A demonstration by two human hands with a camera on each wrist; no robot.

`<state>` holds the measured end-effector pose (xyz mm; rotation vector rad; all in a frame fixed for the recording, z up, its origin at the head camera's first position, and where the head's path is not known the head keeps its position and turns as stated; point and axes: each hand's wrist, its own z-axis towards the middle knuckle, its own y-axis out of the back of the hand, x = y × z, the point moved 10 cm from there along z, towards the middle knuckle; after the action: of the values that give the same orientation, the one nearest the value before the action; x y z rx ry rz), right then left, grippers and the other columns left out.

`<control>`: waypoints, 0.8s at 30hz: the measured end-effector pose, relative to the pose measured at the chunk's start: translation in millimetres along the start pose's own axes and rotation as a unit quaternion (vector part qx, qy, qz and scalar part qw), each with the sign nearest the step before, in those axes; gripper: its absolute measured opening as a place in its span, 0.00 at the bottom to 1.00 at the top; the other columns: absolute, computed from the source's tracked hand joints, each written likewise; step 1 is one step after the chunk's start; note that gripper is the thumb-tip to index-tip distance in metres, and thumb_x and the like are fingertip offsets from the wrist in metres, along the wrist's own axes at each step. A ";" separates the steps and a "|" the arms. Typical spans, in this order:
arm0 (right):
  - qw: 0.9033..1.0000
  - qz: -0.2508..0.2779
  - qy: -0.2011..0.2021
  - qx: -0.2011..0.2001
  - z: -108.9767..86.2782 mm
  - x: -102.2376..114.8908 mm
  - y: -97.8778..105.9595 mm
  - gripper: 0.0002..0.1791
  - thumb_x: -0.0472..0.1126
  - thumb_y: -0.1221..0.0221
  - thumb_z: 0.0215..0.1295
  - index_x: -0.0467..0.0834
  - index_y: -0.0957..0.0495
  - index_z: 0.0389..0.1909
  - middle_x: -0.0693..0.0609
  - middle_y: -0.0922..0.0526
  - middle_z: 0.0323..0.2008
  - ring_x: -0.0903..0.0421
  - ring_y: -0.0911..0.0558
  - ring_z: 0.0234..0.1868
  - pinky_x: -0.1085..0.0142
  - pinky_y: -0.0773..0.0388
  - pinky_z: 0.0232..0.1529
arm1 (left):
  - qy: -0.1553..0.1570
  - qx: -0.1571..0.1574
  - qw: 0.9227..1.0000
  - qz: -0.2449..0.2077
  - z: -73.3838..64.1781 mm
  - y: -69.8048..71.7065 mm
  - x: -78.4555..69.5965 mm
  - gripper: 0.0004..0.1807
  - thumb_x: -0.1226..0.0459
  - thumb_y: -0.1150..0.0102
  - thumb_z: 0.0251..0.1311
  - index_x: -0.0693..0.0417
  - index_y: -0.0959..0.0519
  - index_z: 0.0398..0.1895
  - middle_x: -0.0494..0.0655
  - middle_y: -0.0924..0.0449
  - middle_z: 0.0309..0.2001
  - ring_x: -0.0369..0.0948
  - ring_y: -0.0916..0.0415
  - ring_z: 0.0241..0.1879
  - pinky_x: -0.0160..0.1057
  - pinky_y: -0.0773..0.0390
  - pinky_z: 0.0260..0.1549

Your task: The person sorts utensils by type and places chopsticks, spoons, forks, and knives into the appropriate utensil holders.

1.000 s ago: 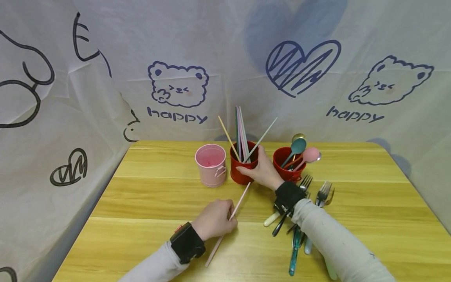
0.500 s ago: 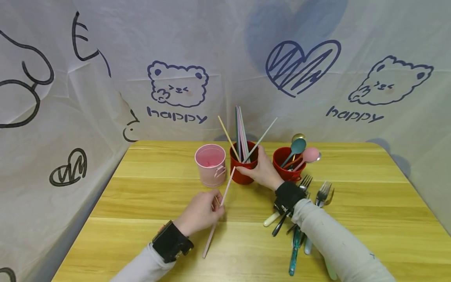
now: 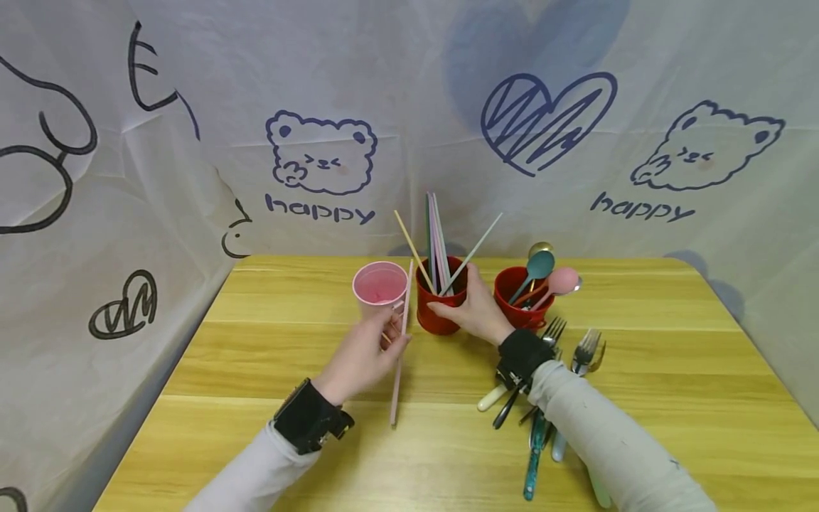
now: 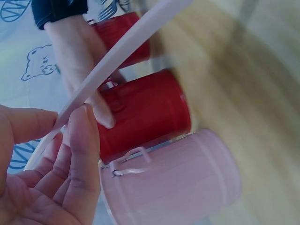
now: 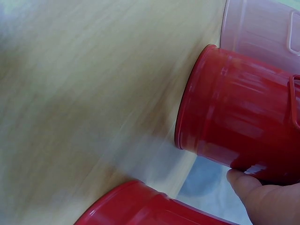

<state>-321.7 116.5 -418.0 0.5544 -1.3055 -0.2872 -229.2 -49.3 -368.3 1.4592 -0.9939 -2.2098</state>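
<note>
A pale pink chopstick [image 3: 397,391] is pinched between the thumb and fingers of my left hand [image 3: 361,355]. It stands at a steep slant, its upper end between the pink bucket [image 3: 370,311] and the middle red bucket [image 3: 436,323]. That red bucket holds several pastel chopsticks [image 3: 438,245], most bunched upright, with a yellow one and a mint one leaning outward. My right hand [image 3: 478,307] grips the middle red bucket, thumb across its front and fingers at its right side. In the left wrist view the chopstick [image 4: 117,51] crosses in front of both buckets.
A second red bucket [image 3: 515,321] with several spoons [image 3: 541,266] stands to the right. Several forks [image 3: 585,352] and other handled cutlery lie on the wooden table [image 3: 269,341] beneath and beside my right forearm. A white cloth with drawings hangs behind.
My left hand has moved away from me and left with the chopstick, tilting it more upright, up to the front of the pink bucket. The right hand stays on the red bucket.
</note>
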 end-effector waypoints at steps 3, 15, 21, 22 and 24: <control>1.000 -0.001 -0.001 -0.002 0.3 0.4 0.5 0.46 0.46 0.27 0.57 0.38 0.44 0.69 0.37 0.28 0.62 0.42 0.25 0.62 0.46 0.26 0.68 | -0.009 -0.024 1.000 -0.003 8.6 10.9 -7.1 0.06 0.68 0.37 0.65 0.61 0.23 0.39 0.51 0.17 0.32 0.38 0.21 0.29 0.29 0.19 0.30; 1.000 0.006 0.010 -0.004 0.4 -0.3 -1.0 0.47 0.45 0.27 0.56 0.36 0.44 0.69 0.36 0.28 0.63 0.40 0.25 0.63 0.46 0.27 0.68 | -0.041 -0.126 0.991 -0.021 44.8 56.6 -35.6 0.08 0.66 0.41 0.70 0.63 0.23 0.45 0.56 0.14 0.37 0.45 0.15 0.33 0.40 0.13 0.36; 1.000 0.002 0.012 -0.005 0.8 0.9 0.1 0.48 0.45 0.27 0.57 0.35 0.45 0.70 0.36 0.28 0.63 0.40 0.25 0.63 0.46 0.26 0.68 | -0.081 -0.174 0.981 -0.030 62.0 76.0 -57.5 0.09 0.65 0.41 0.70 0.64 0.24 0.45 0.57 0.13 0.39 0.47 0.13 0.34 0.41 0.12 0.36; 1.000 0.002 0.011 -0.004 0.9 1.2 0.0 0.48 0.45 0.27 0.57 0.35 0.45 0.70 0.36 0.28 0.63 0.40 0.25 0.63 0.46 0.26 0.67 | -0.086 -0.181 0.979 -0.032 64.2 78.4 -60.8 0.09 0.65 0.41 0.70 0.64 0.24 0.46 0.57 0.14 0.39 0.47 0.13 0.34 0.41 0.12 0.36; 1.000 0.002 0.011 -0.001 0.9 2.1 -0.1 0.48 0.45 0.27 0.57 0.35 0.46 0.70 0.35 0.28 0.64 0.40 0.25 0.63 0.46 0.26 0.68 | -0.091 -0.194 0.976 -0.033 68.4 81.9 -66.3 0.10 0.64 0.41 0.70 0.63 0.24 0.46 0.57 0.14 0.39 0.47 0.13 0.35 0.41 0.12 0.36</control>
<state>-322.0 115.2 -416.2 0.5508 -1.2842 -0.2782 -271.0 -42.3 -250.0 1.1448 -0.5221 -2.4453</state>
